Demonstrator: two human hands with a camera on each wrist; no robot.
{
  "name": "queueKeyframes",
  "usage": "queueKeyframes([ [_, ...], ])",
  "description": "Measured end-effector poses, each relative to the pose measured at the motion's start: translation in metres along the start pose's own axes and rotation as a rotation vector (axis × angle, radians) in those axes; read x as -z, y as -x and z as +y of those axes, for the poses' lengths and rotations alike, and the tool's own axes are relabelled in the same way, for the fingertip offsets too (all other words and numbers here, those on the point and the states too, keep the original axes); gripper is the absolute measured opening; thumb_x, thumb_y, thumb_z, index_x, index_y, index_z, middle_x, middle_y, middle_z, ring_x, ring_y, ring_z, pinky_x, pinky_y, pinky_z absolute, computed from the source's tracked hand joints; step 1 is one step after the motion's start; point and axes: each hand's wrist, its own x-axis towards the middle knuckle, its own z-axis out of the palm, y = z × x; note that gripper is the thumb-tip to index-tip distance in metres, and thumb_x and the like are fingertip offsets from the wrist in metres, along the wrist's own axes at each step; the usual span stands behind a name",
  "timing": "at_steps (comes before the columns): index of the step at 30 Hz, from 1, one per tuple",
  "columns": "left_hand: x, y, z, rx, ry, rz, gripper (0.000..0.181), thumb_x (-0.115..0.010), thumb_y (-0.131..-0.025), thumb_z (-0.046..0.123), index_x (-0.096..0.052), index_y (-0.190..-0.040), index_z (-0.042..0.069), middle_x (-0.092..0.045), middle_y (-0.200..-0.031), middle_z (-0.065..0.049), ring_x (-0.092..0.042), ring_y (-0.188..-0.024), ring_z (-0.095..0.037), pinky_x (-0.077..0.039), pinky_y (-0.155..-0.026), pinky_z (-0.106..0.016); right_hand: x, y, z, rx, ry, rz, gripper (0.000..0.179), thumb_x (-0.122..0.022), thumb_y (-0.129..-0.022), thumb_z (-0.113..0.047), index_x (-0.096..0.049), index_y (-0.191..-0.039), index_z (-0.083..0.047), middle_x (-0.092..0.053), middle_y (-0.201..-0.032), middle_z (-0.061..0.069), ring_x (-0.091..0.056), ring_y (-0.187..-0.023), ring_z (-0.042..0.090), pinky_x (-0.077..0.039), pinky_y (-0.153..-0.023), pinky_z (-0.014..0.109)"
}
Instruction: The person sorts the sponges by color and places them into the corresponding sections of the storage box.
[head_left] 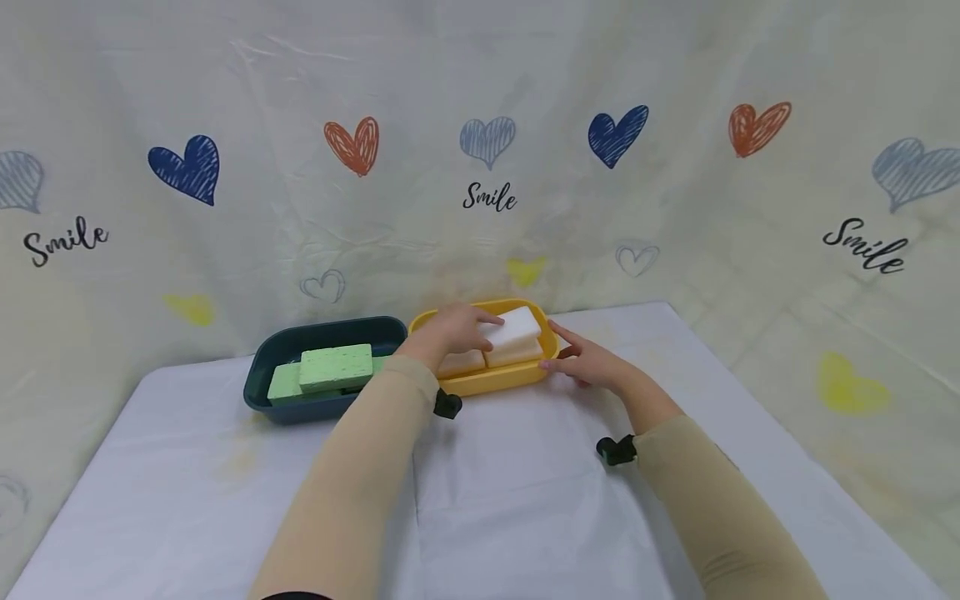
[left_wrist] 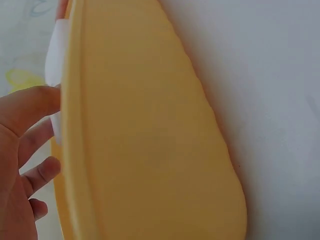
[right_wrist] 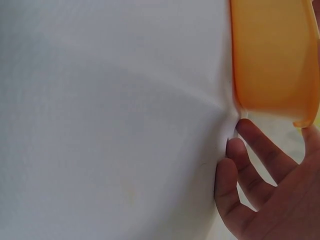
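My left hand reaches over a yellow oval basket. Its index finger and thumb pinch the left end of a white, sponge-like block, which is stacked over other white blocks inside. In the left wrist view the remaining fingers are loosely bent above the rim, and the basket's wall hides most of the block. My right hand is at the basket's right end, fingers spread. In the right wrist view one fingertip meets the basket's rim, while the other fingertips rest on the white cloth.
Left of the yellow basket stands a dark green oval basket with several light green blocks, one on top of others. A white cloth covers the table. Behind it hangs a pale curtain printed with hearts and "Smile".
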Motion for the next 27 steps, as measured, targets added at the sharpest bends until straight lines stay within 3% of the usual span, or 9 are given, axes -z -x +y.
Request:
queueKeyframes([
  [7,-0.008,-0.004,-0.009,0.036,-0.045,-0.005,0.048,-0.074,-0.09,0.032,-0.061,-0.135,0.043,-0.051,-0.147,0.004,-0.037,-0.137,-0.027,-0.023,-0.118,-0.049,-0.006,-0.001,-0.002,0.014,-0.001,-0.009,0.101,-0.072,-0.079,-0.065,-0.012,-0.158,-0.045,-0.054,-0.132,0.015,-0.055,-0.095,0.027,-0.051,-0.082,0.034],
  [13,-0.01,-0.006,-0.011,0.015,-0.095,0.0,0.049,-0.072,-0.092,0.034,-0.058,-0.138,0.041,-0.053,-0.146,0.004,-0.034,-0.14,-0.03,-0.012,-0.121,-0.05,-0.007,0.001,-0.006,0.019,-0.004,-0.008,0.101,-0.072,-0.079,-0.064,-0.012,-0.158,-0.044,-0.053,-0.134,0.016,-0.056,-0.096,0.028,-0.052,-0.083,0.035],
  [22,-0.011,-0.004,-0.012,0.048,-0.068,0.003,0.048,-0.073,-0.091,0.035,-0.059,-0.137,0.042,-0.05,-0.148,0.005,-0.028,-0.143,-0.032,-0.014,-0.12,-0.052,-0.01,0.002,-0.012,0.036,-0.002,-0.028,0.103,-0.072,-0.078,-0.065,-0.012,-0.158,-0.042,-0.055,-0.132,0.015,-0.057,-0.092,0.027,-0.051,-0.081,0.035],
  [27,-0.009,-0.003,-0.011,0.017,-0.103,0.009,0.049,-0.072,-0.091,0.038,-0.058,-0.139,0.04,-0.049,-0.148,0.007,-0.027,-0.143,-0.031,-0.014,-0.12,-0.051,-0.011,0.0,-0.01,0.046,-0.002,-0.024,0.102,-0.072,-0.079,-0.064,-0.011,-0.159,-0.042,-0.054,-0.135,0.017,-0.057,-0.096,0.028,-0.052,-0.083,0.037],
])
